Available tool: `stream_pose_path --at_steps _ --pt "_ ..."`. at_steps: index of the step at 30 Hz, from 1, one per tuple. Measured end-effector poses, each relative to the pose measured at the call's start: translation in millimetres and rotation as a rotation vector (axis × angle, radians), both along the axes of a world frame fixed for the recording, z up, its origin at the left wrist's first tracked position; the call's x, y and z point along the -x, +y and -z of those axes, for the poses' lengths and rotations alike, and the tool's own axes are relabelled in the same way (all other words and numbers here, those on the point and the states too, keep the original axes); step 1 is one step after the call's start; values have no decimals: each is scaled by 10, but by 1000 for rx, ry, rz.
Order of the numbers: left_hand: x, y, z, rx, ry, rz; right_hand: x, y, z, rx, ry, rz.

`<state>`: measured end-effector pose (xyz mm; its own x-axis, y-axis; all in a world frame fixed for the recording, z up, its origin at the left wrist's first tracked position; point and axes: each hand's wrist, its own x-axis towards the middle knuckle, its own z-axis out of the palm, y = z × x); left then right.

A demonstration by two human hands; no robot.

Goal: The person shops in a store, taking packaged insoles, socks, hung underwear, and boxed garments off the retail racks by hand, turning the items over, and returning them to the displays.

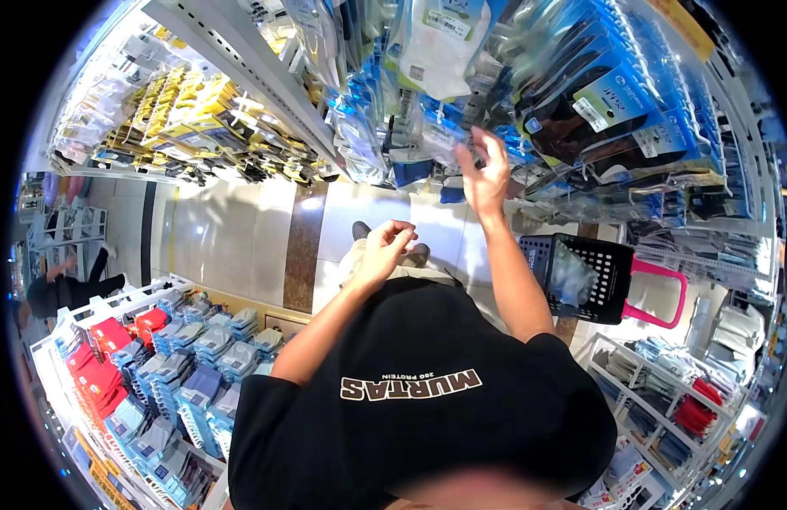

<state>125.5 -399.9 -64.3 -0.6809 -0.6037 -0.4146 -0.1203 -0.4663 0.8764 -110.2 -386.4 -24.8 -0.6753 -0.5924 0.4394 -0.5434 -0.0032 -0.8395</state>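
Note:
My right hand is raised at a rack of packaged socks, its fingers apart close to a clear packet on a hook. Whether the fingertips touch the packet I cannot tell. Lower and to the left, my left hand is in front of my torso with its fingers curled and pressed together, and nothing can be made out in it. Above hangs a white sock pack. Dark socks on blue cards hang to the right of my right hand.
A black basket with a pink handle stands on the floor at my right. Yellow-carded packs hang at upper left. Low racks hold folded goods at lower left. Another person is at far left.

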Motion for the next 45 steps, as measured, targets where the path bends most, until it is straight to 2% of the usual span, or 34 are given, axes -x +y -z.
stream_pose_path --at_steps 4,7,9,14,18,25,28,30,33,38,40,42,44,45 --pt "38 20 -57 2 0 18 30 -325 -583 300 -148 -46" --pt "73 58 -96 5 -7 48 90 -567 -865 383 -120 -74" --pt "88 67 -110 1 0 54 70 -599 -987 354 -196 -110" --pt "70 63 -65 16 19 27 47 -669 -1010 369 -264 -176" --pt "51 48 -57 22 21 11 40 -489 -1073 488 -366 -264" --pt "95 -31 -93 -61 45 18 -30 68 -1289 363 -424 -301" --pt "144 -44 -180 -133 30 22 -38 224 -1322 435 -434 -379" --pt "201 -79 -267 -188 52 12 -51 323 -1337 453 -614 -446" --pt "240 -124 -313 -256 148 9 -86 442 -1236 413 -838 -519" --pt "296 -127 -511 -210 233 -53 -406 685 -507 130 -1182 -540" --pt "253 -123 -438 -291 276 -14 -593 819 -302 110 -1362 -593" --pt "214 -108 -415 -328 295 165 -766 958 -188 38 -1564 -589" --pt "279 13 -430 -214 275 166 -884 1041 -76 -3 -1648 -472" --pt "264 5 -439 -269 276 270 -861 1094 148 -13 -1660 -668"
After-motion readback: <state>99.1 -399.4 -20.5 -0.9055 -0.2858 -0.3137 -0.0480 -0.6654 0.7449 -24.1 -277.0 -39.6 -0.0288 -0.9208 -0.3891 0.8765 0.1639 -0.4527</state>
